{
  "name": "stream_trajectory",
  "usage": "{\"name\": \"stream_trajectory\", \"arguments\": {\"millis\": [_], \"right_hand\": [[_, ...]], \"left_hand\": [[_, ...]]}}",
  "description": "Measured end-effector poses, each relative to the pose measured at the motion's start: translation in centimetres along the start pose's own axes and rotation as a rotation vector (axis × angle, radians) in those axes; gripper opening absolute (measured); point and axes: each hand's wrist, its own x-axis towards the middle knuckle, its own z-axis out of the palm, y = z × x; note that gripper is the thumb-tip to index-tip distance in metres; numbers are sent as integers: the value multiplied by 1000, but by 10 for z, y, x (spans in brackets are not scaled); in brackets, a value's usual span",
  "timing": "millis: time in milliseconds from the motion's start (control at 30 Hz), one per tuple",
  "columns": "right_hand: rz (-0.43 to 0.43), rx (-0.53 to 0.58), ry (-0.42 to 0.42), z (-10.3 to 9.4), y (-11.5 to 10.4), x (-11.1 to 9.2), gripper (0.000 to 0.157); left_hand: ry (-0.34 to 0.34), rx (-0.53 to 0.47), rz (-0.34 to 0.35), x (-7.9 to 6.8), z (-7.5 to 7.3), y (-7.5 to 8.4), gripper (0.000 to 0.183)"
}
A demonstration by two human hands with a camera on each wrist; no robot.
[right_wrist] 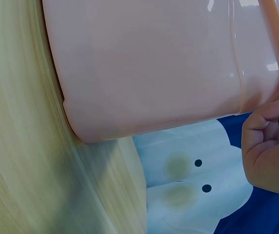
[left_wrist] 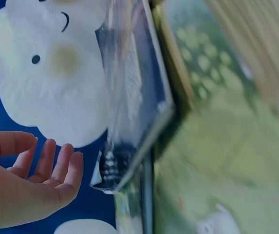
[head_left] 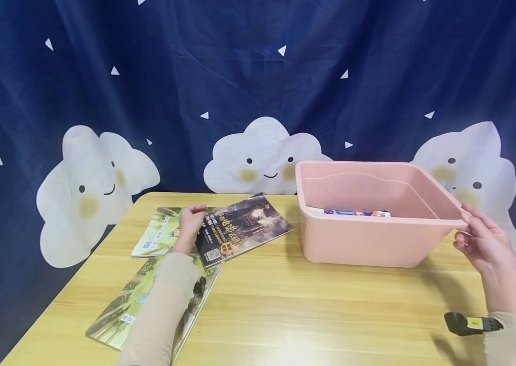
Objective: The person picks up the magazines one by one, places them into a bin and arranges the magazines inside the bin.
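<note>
In the head view my left hand hovers at the left edge of a dark-covered magazine. Its fingers are loosely bent with nothing between them, and the left wrist view shows the hand apart from the dark magazine. Beneath and beside that magazine lie a green picture book and another green book, the latter partly hidden by my left sleeve. My right hand grips the right front corner of a pink plastic bin's rim; in the right wrist view, curled fingers meet that rim.
Inside the bin, the top edges of colourful printed items show above the front wall. The wooden table ends at the back against a blue curtain with smiling clouds. Black straps sit on both wrists.
</note>
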Motion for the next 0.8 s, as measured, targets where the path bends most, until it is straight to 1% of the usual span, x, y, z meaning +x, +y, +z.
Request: {"name": "stream_trajectory", "arguments": {"millis": [133,233,333,400,467,600,733,800], "right_hand": [[-2,-2,-10,0,0,1,26],[-1,-1,-13,0,0,2,27],[2,5,-14,-1,0,2,27],[4,9,-16,-1,0,3,27],[6,11,-20,-2,0,3,27],[14,6,-22,-2,0,1,27],[11,5,-17,-3,0,1,27],[8,7,-16,-4,0,1,27]], "left_hand": [[45,6,-58,3,-8,-7,30],[74,26,-102,4,-13,-10,38],[79,115,-135,4,-17,-12,46],[56,184,-157,4,-19,-14,51],[33,231,-182,2,-21,-15,54],[-21,259,-225,0,-24,-16,53],[-76,262,-248,1,-28,-15,46],[-112,213,-269,2,-28,-14,43]]}}
